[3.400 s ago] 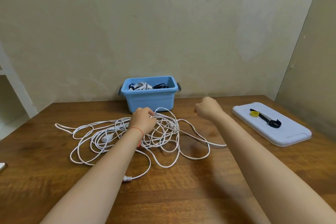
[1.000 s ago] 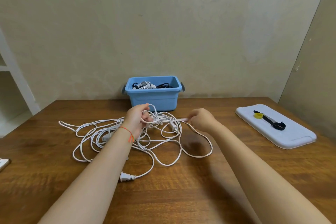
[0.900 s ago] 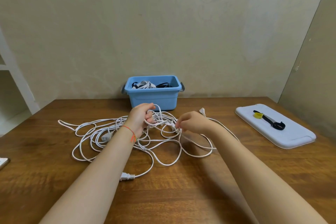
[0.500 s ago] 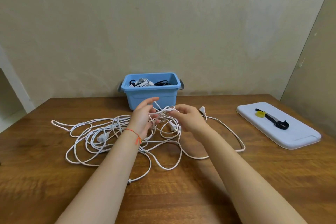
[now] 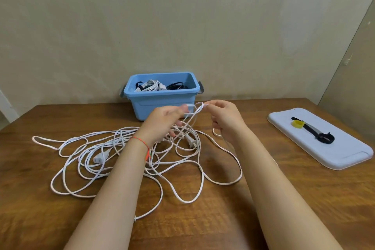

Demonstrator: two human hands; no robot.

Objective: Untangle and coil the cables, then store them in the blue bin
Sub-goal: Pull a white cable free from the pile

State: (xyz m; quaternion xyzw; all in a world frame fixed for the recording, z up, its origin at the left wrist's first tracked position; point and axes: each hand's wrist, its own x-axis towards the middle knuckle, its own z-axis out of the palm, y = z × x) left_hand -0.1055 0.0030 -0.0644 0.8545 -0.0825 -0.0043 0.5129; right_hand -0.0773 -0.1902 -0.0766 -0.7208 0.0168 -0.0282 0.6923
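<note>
A long white cable [image 5: 190, 180] lies in a loose tangle across the middle of the wooden table, with a socket end [image 5: 100, 157] at the left and a two-pin plug [image 5: 190, 141] near the centre. My left hand [image 5: 164, 122] and my right hand [image 5: 225, 119] are raised just above the tangle, each pinching a strand of the white cable, and a loop hangs between them. Behind my hands stands the blue bin [image 5: 162, 103], which holds coiled white and black cables.
A pale lid or tray [image 5: 332, 152] lies at the right of the table and carries a yellow strap [image 5: 297, 124] and a black strap [image 5: 322, 137]. The wall is close behind the bin. A wall corner stands at the far right.
Both hands have lifted strands off the table and drawn slightly apart, raising a loop between them. The right hand went from reaching at the right side to pinching the cable near the left hand.
</note>
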